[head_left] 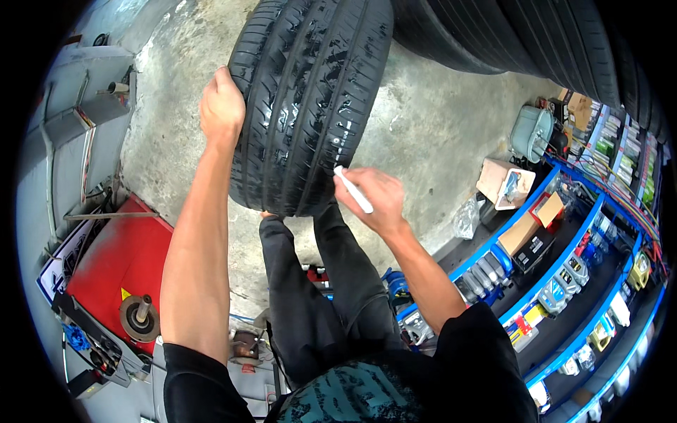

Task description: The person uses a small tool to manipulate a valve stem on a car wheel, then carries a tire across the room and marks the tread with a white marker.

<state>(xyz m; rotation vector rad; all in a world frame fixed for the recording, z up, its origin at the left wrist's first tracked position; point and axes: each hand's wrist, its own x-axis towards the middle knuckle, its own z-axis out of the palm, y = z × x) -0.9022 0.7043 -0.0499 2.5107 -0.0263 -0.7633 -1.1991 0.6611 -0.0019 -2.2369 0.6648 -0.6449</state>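
Observation:
A black tire (303, 106) stands upright on its tread before my legs, its grooves shining wet in patches. My left hand (221, 106) is closed on the tire's left edge, the fingertips hidden behind the sidewall. In my right hand (377, 197) is a white marker-like stick (355, 190), pinched between thumb and fingers. Its upper end is at the tread's right side, touching or almost touching the rubber. Just above that end, a broken line of white marks (342, 137) runs along a rib of the tread.
More large tires (508, 35) stand at the far right. A blue-edged shelf rack (522, 303) with bottles and boxes curves along the right. At left is a red machine (116, 261) with a round metal hub (139, 317). A white container (505, 183) sits near the rack on the concrete floor (423, 127).

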